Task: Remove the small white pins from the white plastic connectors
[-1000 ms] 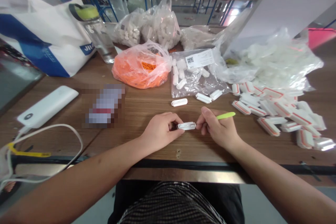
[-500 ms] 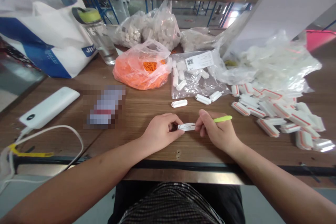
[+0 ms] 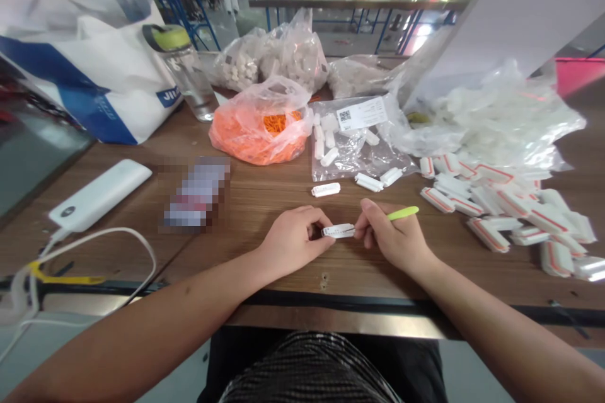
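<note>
- Head view: the left hand point(image 3: 293, 240) was curled, pinching one end of a white plastic strip point(image 3: 338, 231).
- The right hand point(image 3: 390, 236) was nearly closed on the strip's other end, with a green stick point(image 3: 403, 213) held in its fingers.
- The strip was just above the surface point(image 3: 265, 201), near the middle of its front edge.
- Risk: a loosened pinch could let the small strip slip and fall over that edge.

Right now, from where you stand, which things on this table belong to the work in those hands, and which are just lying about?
In use: left hand, right hand, white plastic piece, lime-green stick, red-edged white pieces.

Seemingly lying about: power bank, water bottle, blue-and-white tote bag.
</note>
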Tool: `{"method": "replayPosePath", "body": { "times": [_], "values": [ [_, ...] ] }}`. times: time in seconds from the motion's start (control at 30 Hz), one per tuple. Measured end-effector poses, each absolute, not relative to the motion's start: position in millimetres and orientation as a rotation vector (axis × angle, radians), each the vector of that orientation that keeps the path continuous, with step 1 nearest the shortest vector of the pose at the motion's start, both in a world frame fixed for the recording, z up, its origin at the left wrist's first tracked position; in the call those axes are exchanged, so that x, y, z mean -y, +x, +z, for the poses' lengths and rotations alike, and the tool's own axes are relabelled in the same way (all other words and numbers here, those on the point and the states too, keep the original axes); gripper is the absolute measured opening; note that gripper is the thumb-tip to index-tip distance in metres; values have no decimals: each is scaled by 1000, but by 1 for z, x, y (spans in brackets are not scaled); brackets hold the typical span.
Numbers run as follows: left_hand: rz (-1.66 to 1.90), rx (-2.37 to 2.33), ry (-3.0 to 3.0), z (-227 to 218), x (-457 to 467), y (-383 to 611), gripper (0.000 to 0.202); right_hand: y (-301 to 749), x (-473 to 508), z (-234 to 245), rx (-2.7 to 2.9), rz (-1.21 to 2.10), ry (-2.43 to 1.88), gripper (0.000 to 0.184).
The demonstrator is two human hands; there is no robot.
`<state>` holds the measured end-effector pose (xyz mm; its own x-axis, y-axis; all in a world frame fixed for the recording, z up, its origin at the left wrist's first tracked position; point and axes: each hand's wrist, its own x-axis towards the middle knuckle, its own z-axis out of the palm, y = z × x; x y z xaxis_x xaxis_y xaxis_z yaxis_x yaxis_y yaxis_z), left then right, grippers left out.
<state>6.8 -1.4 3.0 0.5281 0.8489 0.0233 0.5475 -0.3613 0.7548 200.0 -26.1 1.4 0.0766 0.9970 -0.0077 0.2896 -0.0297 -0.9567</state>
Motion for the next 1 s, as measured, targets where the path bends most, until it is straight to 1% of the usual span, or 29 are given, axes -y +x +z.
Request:
{"method": "replayPosePath", "body": {
  "times": [0.13, 0.27, 0.33, 0.5, 0.6, 0.73, 0.87, 1.0],
  "values": [
    [481, -1137, 2101, 9, 1, 9, 9, 201, 24, 0, 1355, 1033, -1461, 57],
    [300, -1164, 2207, 18, -3, 13, 21, 202, 23, 0, 1377, 1045, -1444, 58],
    [256, -1149, 2251, 20, -5, 14, 23, 202, 23, 1, 1390, 1041, -1442, 58],
    [393, -1117, 2229, 12, -5, 13, 18, 202, 23, 0, 1405, 1054, -1441, 58],
    [454, -1091, 2230, 6, -4, 10, 20, 202, 23, 0, 1400, 1052, -1440, 58],
    [436, -1080, 2243, 5, -4, 8, 23, 201, 23, 1, 1410, 1046, -1425, 58],
    [426, -1063, 2240, 7, -4, 8, 20, 202, 25, 2, 1436, 1056, -1417, 54],
    [434, -1069, 2241, 7, -3, 7, 19, 204, 26, 1, 1492, 1061, -1361, 55]
  ]
}}
